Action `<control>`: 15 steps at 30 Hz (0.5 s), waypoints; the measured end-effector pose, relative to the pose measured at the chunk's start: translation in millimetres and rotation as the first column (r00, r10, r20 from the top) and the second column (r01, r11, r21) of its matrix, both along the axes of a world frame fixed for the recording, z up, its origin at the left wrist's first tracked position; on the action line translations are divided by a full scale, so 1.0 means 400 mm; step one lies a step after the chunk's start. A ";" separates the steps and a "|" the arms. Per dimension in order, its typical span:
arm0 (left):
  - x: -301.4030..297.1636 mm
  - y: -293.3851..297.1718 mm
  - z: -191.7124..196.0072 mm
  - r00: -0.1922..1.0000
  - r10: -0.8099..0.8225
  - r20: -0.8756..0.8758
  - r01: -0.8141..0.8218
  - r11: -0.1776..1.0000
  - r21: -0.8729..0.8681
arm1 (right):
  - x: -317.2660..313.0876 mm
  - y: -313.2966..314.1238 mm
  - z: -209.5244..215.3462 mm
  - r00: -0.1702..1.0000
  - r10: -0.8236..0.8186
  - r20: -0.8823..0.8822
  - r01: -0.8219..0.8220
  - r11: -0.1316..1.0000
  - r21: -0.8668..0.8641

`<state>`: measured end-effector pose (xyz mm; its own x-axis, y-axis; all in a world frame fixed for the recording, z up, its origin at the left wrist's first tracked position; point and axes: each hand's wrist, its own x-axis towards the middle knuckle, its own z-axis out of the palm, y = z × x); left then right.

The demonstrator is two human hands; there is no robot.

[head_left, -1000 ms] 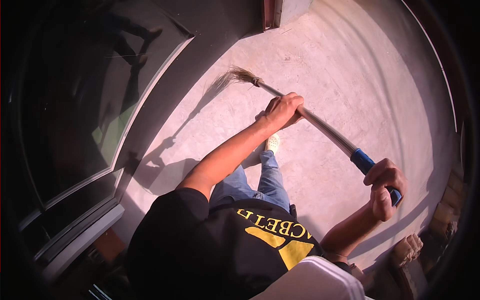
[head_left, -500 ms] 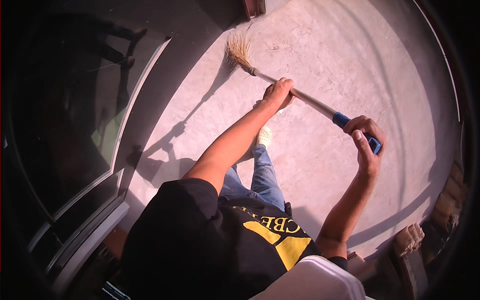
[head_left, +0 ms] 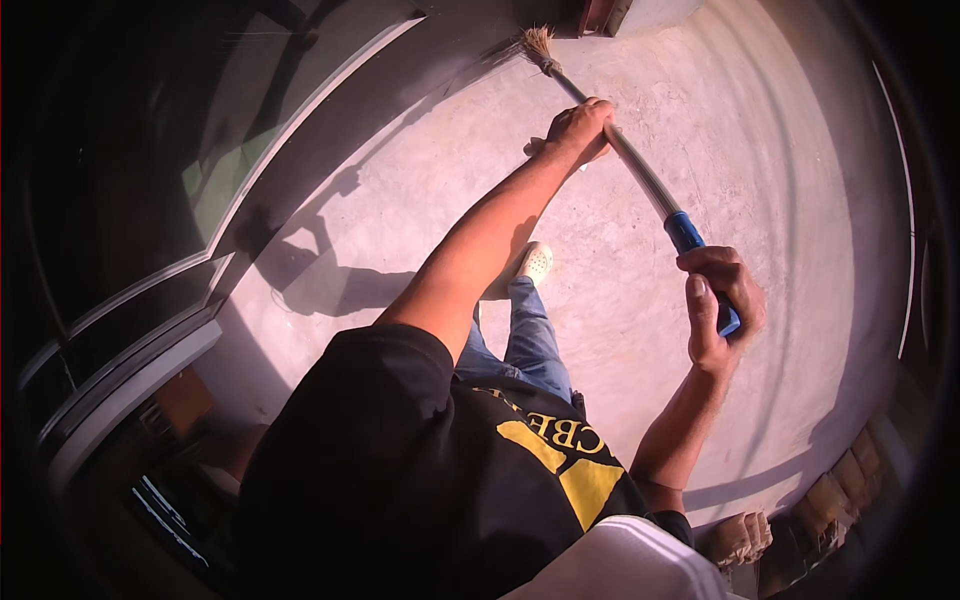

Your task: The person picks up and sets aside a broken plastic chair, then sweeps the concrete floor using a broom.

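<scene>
A long-handled broom [head_left: 645,178] slants across the view, with straw bristles at its far end, a metal pole and a blue grip at the near end. My left hand [head_left: 582,130] is wrapped round the pole a short way below the bristles. On the blue grip, my right hand [head_left: 725,300] is closed at the handle's end. The bristles [head_left: 538,48] reach the far edge of the pale concrete floor [head_left: 620,330], by the dark wall; whether they touch the floor I cannot tell.
A dark glass panel with a pale frame [head_left: 320,125] runs along the left. At the far end stands a reddish-brown and white post [head_left: 605,18]. Several brown paper-like bundles [head_left: 740,538] lie at the lower right. My light-coloured shoe [head_left: 537,262] is on the floor.
The broom's bristles have moved farther away and to the right on the view, toward the far corner. The pole now stands steeper. Both hands keep their hold.
</scene>
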<state>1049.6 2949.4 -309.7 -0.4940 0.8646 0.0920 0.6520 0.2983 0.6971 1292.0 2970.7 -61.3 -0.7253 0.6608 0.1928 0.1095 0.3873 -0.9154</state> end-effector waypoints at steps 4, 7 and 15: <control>0.081 -0.443 -0.175 0.953 0.258 0.157 -0.148 0.853 -0.500 | -0.045 -0.099 -0.173 0.963 0.264 0.045 -0.227 0.894 -0.386; 0.142 -0.619 -0.076 0.975 0.181 0.132 -0.124 0.926 -0.357 | -0.009 -0.109 -0.134 0.976 0.213 0.054 -0.155 0.840 -0.519; 0.092 -0.516 0.392 0.979 0.118 0.165 -0.117 0.993 -0.014 | 0.081 -0.071 0.232 0.812 0.312 -0.494 -0.272 0.950 0.153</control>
